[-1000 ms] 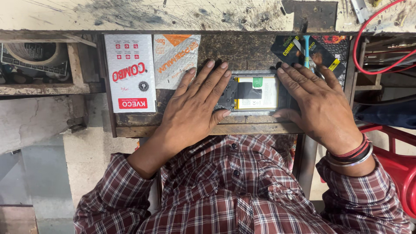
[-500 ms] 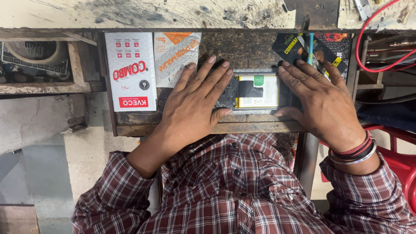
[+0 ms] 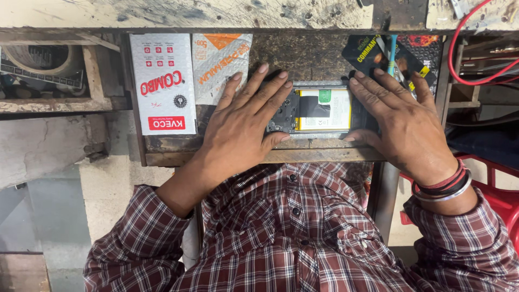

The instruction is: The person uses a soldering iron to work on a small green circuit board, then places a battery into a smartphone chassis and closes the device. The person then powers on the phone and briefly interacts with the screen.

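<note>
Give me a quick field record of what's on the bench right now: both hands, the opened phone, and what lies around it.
left hand: flat, fingers spread, resting on the left end of the opened phone
right hand: flat, covering the phone's right end, thumb along its near edge
opened phone: back off, lying flat between the hands, pale battery showing
bench: small worn wooden top
white packet: flat at the left of the bench
grey packet: beside the white one, orange print
black packet: beyond the right hand's fingers
red cable: far right

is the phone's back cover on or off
Off: the phone lies open between the hands, left hand, right hand, its battery and dark inner parts exposed.
</note>
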`<state>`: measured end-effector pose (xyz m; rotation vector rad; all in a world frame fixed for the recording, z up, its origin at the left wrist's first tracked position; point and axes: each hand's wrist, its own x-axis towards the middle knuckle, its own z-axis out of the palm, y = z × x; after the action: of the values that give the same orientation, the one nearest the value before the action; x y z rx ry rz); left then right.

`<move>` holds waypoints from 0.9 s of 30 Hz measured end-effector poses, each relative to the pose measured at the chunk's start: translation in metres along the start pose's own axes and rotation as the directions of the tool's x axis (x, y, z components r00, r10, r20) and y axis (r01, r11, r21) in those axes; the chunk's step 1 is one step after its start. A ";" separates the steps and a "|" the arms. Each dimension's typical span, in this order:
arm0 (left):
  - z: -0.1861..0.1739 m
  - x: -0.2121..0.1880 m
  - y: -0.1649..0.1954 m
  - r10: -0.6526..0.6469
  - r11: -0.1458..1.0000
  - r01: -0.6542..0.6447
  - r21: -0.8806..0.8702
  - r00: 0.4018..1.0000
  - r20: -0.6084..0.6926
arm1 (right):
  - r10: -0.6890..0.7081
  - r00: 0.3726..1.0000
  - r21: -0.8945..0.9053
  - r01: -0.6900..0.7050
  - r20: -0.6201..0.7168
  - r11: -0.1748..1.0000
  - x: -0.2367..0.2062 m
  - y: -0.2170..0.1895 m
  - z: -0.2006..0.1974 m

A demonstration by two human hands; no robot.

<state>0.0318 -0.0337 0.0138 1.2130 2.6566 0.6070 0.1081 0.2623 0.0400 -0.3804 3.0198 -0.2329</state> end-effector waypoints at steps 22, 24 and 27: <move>-0.006 0.021 0.020 0.034 0.999 -0.034 -0.009 0.999 -0.009 | -0.084 0.996 0.078 0.086 -0.035 0.993 0.017 -0.017 -0.020; -0.002 0.028 0.023 0.051 0.997 -0.053 0.063 0.998 0.029 | -0.066 0.998 0.115 0.066 -0.003 0.991 0.019 -0.021 -0.023; 0.000 0.033 0.027 0.044 0.995 -0.045 0.087 0.999 0.013 | -0.089 0.996 0.068 0.091 -0.028 0.994 0.022 -0.024 -0.026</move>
<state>0.0290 0.0069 0.0260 1.2979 2.6791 0.4941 0.0898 0.2375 0.0684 -0.5124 3.0123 -0.3504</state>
